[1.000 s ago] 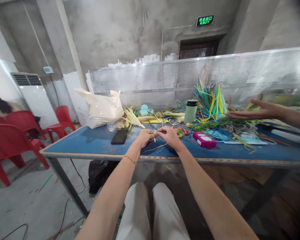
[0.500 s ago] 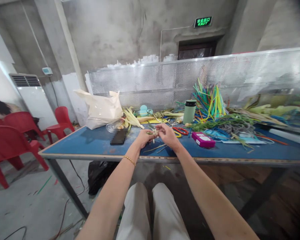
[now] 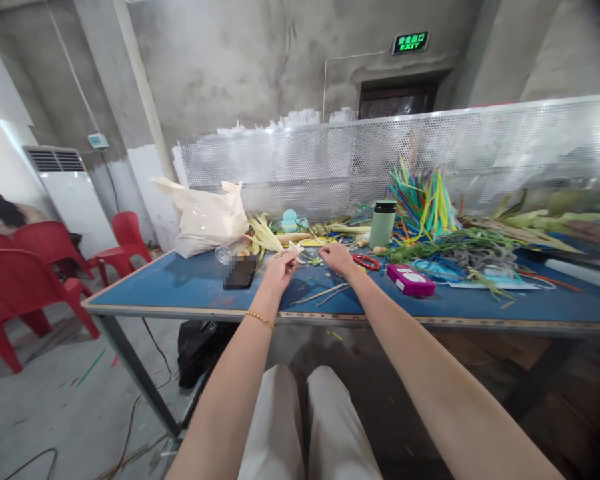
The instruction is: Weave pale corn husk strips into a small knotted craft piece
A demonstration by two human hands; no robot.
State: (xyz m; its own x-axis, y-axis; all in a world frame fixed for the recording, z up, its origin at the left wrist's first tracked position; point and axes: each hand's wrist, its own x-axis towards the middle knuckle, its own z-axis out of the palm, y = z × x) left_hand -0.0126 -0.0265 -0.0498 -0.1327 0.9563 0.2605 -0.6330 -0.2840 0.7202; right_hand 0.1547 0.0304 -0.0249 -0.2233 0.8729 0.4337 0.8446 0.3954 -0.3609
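My left hand (image 3: pixel 281 268), with a beaded bracelet at the wrist, pinches a small pale corn husk piece (image 3: pixel 296 248) above the table. A little to its right, my right hand (image 3: pixel 338 260) is closed, fingertips together; whether anything is in them is too small to make out. The hands are apart. Beside my right hand lie red-handled scissors (image 3: pixel 367 262). Small pale scraps lie on the table between the hands, and thin dry strips (image 3: pixel 325 293) lie nearer the front edge. Behind my left hand is a bunch of yellowish husks (image 3: pixel 264 233).
On the blue table (image 3: pixel 155 287) stand a white plastic bag (image 3: pixel 213 219), a dark phone (image 3: pixel 239 273), a green tumbler (image 3: pixel 381 227) and a purple box (image 3: pixel 411 280). Colourful pipe cleaners (image 3: pixel 427 203) and green stems pile up at right. Red chairs (image 3: pixel 45 247) stand left.
My hands have moved apart: the right one went right and slightly up, away from the husk piece. The left stays shut on it and has shifted slightly left. The view has turned a little.
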